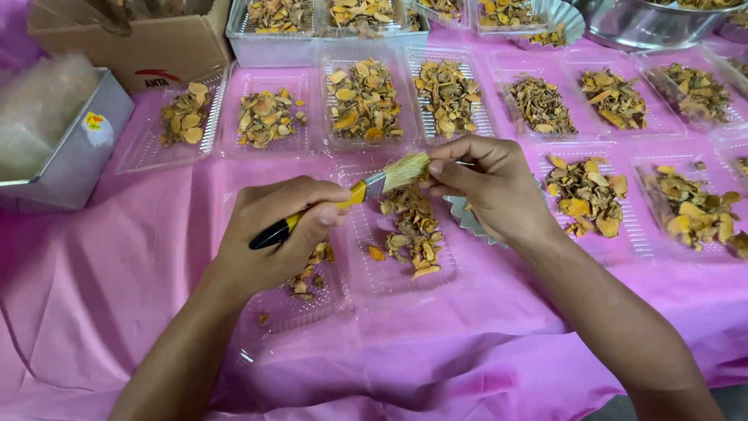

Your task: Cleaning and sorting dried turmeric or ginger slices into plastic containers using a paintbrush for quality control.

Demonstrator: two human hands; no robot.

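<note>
- The left hand (276, 234) grips a small yellow-and-black-handled paintbrush (343, 199).
- The right hand (487, 187) pinches its pale bristles (405, 171), apparently picking them clean.
- Below lies a clear plastic tray of dried orange slices (409, 234); brushing likely calls for steady, light strokes.
- More filled trays (362, 101) line the pink tablecloth (93, 281).

Both bare forearms reach in from the bottom edge and converge toward the middle. The left hand (276, 234) is curled in a closed grip, knuckles up. The right hand (487, 187) bends inward at the wrist, its fingertips (436, 168) pinched together.
</note>
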